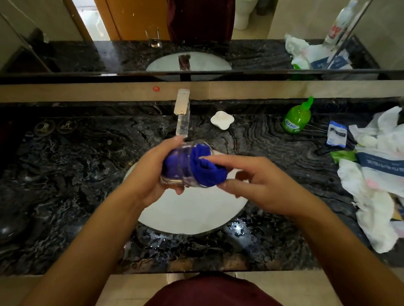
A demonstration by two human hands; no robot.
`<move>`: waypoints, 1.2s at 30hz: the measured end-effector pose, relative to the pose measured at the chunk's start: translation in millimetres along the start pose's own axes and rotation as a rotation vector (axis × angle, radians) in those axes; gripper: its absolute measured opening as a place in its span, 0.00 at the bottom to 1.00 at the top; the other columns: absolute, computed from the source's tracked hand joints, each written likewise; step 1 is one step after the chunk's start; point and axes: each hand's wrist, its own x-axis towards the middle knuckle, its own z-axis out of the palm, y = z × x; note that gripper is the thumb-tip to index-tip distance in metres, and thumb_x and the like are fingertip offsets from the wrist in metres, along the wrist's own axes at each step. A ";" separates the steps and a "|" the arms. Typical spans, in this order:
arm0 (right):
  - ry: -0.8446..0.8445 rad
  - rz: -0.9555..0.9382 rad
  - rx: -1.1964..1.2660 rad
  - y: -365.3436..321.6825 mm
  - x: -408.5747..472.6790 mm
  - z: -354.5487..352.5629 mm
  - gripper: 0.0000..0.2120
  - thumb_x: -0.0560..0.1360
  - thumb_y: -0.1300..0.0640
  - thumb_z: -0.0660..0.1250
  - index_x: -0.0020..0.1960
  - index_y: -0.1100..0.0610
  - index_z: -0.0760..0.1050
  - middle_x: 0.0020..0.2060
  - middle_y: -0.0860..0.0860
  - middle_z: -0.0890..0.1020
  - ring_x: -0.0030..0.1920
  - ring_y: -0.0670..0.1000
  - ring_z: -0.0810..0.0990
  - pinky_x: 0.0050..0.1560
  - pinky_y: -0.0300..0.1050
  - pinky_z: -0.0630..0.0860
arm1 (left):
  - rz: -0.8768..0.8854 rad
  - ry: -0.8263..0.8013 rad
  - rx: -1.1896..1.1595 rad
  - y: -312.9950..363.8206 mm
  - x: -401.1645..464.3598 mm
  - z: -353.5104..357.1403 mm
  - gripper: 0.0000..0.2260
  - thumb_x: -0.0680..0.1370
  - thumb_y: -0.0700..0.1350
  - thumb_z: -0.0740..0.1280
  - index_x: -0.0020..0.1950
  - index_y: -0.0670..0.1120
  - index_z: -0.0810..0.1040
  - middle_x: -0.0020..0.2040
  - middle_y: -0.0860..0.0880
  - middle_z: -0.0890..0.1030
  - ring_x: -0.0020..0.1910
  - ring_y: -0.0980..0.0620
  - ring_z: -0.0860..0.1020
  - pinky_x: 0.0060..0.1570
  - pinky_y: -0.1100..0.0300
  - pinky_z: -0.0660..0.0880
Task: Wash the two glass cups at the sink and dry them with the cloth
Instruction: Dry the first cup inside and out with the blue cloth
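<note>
My left hand (151, 173) grips a clear glass cup (177, 177), held on its side above the white sink basin (192, 216). The cup's mouth points right. A blue cloth (210, 174) is stuffed into the cup and bulges out of the mouth. My right hand (263, 185) pinches the cloth at the rim, forefinger on top and thumb below. A second glass cup (153, 37) shows only as a reflection in the mirror, standing near the counter's front edge.
A metal faucet (182, 113) stands just behind the cup. On the dark marble counter (72, 168) are a white soap dish (222, 120), a green pump bottle (295, 118), and a heap of white towels and packets (379, 178) at the right.
</note>
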 end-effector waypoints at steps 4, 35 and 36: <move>0.109 -0.174 -0.367 3.0 5.4 6.4 0.20 0.79 0.48 0.71 0.70 0.39 0.75 0.63 0.33 0.80 0.49 0.48 0.72 0.47 0.37 0.71 | -0.114 -0.068 -0.025 -2.9 1.3 12.2 0.17 0.77 0.57 0.65 0.52 0.45 0.83 0.41 0.39 0.82 0.31 0.43 0.78 0.23 0.60 0.71; 0.297 0.202 0.043 -24.4 -1.3 1.4 0.15 0.80 0.47 0.69 0.65 0.49 0.76 0.45 0.47 0.86 0.42 0.46 0.85 0.40 0.46 0.80 | 0.350 0.285 -0.125 -20.8 -8.2 29.1 0.15 0.80 0.54 0.63 0.53 0.41 0.74 0.41 0.46 0.79 0.32 0.48 0.79 0.26 0.58 0.73; 0.307 0.124 0.022 -25.5 -3.8 -6.4 0.19 0.80 0.50 0.71 0.69 0.48 0.74 0.51 0.46 0.85 0.46 0.49 0.85 0.43 0.50 0.82 | 0.266 0.269 -0.240 -17.7 -7.7 29.1 0.15 0.82 0.54 0.62 0.56 0.41 0.74 0.41 0.44 0.78 0.31 0.47 0.78 0.25 0.59 0.72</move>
